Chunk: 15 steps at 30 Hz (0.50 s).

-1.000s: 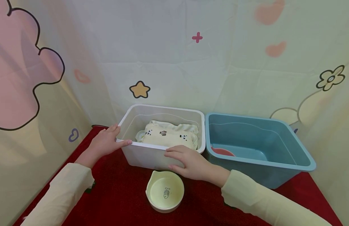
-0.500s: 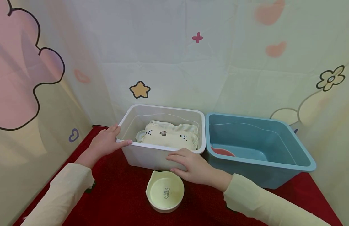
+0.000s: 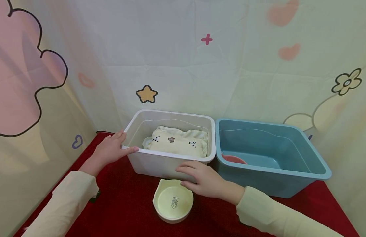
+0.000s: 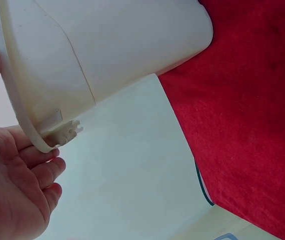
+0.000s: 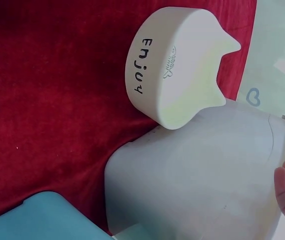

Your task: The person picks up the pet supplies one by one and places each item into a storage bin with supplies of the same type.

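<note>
My left hand (image 3: pixel 110 148) holds the front left corner of a white plastic bin (image 3: pixel 159 166), the thumb along the front rim and the fingers at the side rim. Inside the bin lies a folded cream cloth (image 3: pixel 174 144) printed with small animals. In front of the bin sits a pale yellow cat-eared bowl (image 3: pixel 166 204) with a fishbone print inside; the right wrist view shows "Enjoy" on its outer wall (image 5: pixel 142 65). My right hand (image 3: pixel 208 182), fingers loosely bent and holding nothing, hovers before the bin's front wall, its thumb close to the bowl's rim.
A blue bin (image 3: pixel 269 181) stands against the white one on the right, with a pink object (image 3: pixel 233 159) partly visible inside. Red cloth (image 3: pixel 123 204) covers the table. A printed white curtain (image 3: pixel 177 79) hangs right behind both bins.
My right hand has come off the white bin's front rim and moved down and slightly right, toward the bowl. My left hand, the bins and the bowl have stayed put.
</note>
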Tool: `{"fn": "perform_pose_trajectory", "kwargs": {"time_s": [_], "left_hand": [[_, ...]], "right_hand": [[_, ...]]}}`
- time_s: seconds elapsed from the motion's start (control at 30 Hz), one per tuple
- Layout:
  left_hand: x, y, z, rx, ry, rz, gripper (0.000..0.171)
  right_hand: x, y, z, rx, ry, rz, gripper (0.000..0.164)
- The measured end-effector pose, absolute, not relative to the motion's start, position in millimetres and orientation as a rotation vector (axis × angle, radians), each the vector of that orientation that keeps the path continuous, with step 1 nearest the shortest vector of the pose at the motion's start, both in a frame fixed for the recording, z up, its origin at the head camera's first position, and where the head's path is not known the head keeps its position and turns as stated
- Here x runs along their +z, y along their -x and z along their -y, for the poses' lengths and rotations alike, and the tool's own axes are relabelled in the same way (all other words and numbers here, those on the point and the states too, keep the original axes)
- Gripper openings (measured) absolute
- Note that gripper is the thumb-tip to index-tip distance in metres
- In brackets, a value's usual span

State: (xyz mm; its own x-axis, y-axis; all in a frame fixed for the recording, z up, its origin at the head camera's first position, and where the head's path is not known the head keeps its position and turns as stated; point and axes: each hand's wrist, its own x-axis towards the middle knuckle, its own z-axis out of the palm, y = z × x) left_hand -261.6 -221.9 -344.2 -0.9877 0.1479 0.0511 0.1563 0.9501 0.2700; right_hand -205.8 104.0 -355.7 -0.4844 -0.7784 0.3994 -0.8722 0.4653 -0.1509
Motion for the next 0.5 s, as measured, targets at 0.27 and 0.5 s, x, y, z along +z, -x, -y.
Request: {"fn": "perform_pose_trajectory", "kwargs": {"time_s": [0.27, 0.5], "left_hand": [[-346, 263, 223, -0.442, 0.242, 3.062, 0.097], [-346, 263, 223, -0.453, 0.233, 3.066, 0.097]], "right_hand": [[-361, 202, -107, 0.544, -1.373, 2.562, 0.038], [-367, 200, -108, 0.629, -1.361, 2.611, 0.039]]}}
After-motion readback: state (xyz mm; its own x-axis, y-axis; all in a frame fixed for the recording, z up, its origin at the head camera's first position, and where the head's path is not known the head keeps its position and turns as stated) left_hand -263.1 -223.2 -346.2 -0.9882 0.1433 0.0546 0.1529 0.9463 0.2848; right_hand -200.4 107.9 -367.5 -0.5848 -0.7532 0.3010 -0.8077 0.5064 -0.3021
